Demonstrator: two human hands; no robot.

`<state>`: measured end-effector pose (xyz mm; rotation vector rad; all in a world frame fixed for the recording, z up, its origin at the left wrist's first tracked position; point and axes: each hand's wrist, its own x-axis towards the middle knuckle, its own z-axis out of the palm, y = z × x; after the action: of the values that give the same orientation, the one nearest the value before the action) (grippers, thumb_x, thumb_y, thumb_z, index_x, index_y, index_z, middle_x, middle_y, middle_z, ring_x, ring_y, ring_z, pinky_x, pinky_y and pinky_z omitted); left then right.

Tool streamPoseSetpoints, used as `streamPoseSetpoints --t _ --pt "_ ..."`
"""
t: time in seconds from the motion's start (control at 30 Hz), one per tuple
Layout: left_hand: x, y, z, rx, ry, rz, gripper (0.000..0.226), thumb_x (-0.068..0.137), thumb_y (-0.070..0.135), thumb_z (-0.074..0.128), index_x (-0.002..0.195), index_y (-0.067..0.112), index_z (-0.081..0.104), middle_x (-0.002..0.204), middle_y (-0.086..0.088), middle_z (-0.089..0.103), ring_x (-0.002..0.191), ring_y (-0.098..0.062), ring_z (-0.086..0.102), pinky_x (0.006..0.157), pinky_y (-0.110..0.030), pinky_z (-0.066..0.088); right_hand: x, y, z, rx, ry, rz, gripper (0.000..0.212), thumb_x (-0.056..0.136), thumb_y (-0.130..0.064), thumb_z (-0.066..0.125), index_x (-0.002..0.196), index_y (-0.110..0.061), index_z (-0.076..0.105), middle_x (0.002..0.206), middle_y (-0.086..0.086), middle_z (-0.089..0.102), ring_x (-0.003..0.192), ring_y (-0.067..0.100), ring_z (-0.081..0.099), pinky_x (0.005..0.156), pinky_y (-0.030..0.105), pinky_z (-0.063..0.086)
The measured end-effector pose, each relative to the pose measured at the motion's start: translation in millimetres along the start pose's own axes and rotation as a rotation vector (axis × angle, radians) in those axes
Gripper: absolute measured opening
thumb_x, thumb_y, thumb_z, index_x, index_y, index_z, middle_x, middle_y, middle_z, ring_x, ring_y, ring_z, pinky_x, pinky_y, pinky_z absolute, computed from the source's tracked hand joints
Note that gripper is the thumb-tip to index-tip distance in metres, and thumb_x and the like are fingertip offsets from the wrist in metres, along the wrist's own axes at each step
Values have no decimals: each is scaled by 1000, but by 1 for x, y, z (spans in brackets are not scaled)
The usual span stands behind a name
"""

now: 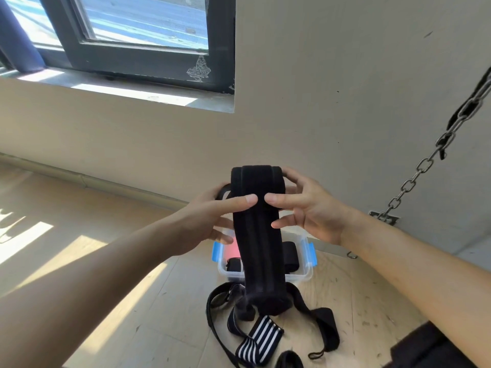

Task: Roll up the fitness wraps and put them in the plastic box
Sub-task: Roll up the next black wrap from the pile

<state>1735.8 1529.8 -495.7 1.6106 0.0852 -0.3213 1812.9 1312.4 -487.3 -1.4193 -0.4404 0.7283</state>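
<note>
The left hand [206, 221] and right hand [313, 213] each pinch the upper part of a black fitness wrap [256, 235], thumbs in front, fingers behind; it hangs over the clear plastic box [305, 274] beside a striped wrap [261, 338]

The hanging black wrap [261, 235] covers the middle of the plastic box [305, 273] opening (dark wraps [291, 254] lie inside at both sides). The floor [172, 314] left of the box is free. Loose straps [265, 338] lie in front, the wall [292, 115] stands just behind, and a chain [422, 168] hangs at the right.
</note>
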Motion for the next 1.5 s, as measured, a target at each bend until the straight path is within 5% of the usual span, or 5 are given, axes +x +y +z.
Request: streamPoseSetpoints --t 0.37,0.7,0.87,1.1,1.5 --pt "2 -1 -3 -108 77 24 54 79 49 76 127 27 65 105 -1 69 83 -23 67 57 -28 49 0 8 4 -127 -10 -83 77 82 6 76 142 -33 48 141 -3 55 109 32 71 76 42 61" --pt "4 -2 -6 -149 78 147 63 75 20 81 133 30 58 114 -4 75 102 -23 74 69 -27 56 -1 0 4 -102 -48 128 53 90 -59 63 133 -28 60 129 19 63 95 32 69 72 41 60" --pt "3 -2 -4 -125 27 162 68 75 14 79 136 30 56 113 -2 74 101 -21 73 73 -30 57 -1 2 4 -56 -7 106 49 88 -43 68 132 -24 60 116 10 68 87 26 69 65 35 58" --pt "0 -1 -3 -53 -92 -10 56 81 48 73 133 33 61 124 -3 73 102 -27 73 71 -34 57 0 0 1 -35 50 -40 59 80 -23 76 135 -22 54 112 7 70 97 24 70 71 35 59" --pt "1 0 -1 -124 45 11 54 80 44 74 128 21 65 109 1 72 91 -23 74 62 -28 52 -1 6 3 -195 27 -80 68 82 0 78 138 -29 52 131 1 63 105 30 72 72 41 61"
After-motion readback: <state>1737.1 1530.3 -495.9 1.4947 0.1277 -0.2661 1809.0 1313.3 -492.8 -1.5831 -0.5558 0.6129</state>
